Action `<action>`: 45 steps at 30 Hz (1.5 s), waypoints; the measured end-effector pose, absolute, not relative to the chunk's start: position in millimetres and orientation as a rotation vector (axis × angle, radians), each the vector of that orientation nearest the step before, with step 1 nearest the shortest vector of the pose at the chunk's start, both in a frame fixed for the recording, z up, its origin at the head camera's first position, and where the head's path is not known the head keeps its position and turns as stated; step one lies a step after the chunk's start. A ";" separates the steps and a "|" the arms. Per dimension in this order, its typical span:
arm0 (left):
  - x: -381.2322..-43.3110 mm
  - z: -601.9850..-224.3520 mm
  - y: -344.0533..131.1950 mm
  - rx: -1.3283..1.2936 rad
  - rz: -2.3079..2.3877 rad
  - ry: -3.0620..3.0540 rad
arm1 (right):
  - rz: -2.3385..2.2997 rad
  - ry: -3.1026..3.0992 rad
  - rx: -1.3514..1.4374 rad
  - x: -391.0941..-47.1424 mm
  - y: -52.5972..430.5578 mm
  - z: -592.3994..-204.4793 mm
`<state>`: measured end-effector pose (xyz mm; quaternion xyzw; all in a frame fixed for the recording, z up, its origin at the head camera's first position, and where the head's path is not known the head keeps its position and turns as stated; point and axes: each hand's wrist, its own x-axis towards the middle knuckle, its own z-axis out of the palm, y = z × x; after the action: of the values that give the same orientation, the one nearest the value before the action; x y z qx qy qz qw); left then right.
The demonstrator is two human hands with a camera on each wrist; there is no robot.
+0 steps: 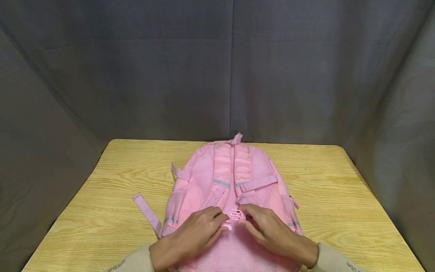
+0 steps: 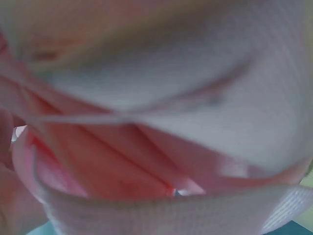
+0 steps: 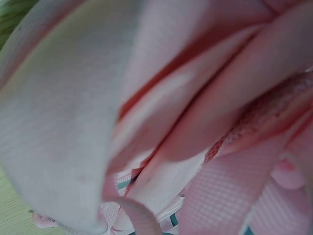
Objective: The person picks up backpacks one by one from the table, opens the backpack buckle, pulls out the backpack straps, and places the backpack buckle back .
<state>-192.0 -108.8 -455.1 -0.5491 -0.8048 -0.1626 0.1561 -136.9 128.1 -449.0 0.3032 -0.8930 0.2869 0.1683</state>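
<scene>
A pink backpack (image 1: 234, 251) lies on the table with its shoulder straps and mesh back panel facing up. Over the middle of the panel my left hand (image 1: 200, 228) pinches a small pink buckle piece (image 1: 227, 226) between thumb and fingers. Just to its right, my right hand (image 1: 268, 228) grips the pronged buckle half (image 1: 235, 214), prongs pointing left. The two pieces are close together but apart. Pink fabric (image 2: 132, 161) fills the left wrist view, hiding that hand's fingertips. Folds of pink cloth (image 3: 195, 112) and a webbing strap (image 3: 220, 191) fill the right wrist view.
A loose webbing strap (image 1: 147, 213) sticks out over the wood-grain table (image 1: 102, 211) at the bag's left. Another webbing strap (image 1: 259, 183) lies across the right side of the bag. Dark grey curtains (image 1: 153, 75) enclose the table's back and sides.
</scene>
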 end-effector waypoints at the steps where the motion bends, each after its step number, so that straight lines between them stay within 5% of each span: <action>1: -191.8 -455.5 -108.4 -1.570 -0.452 -2.299 | 0.819 -2.538 0.863 -136.8 128.0 -448.9; 26: -183.5 -459.1 -101.2 -1.591 -0.083 -2.325 | 0.808 -2.539 0.875 -136.0 124.5 -448.8; 45: -192.6 -435.6 -106.7 -1.276 -1.339 -2.709 | 0.696 -2.448 0.975 -135.7 118.5 -448.8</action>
<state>-192.6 -106.7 -435.6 -0.3879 -0.8240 -0.4072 -0.0693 -135.7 118.5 -448.8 0.3501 -0.8789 0.2499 0.2063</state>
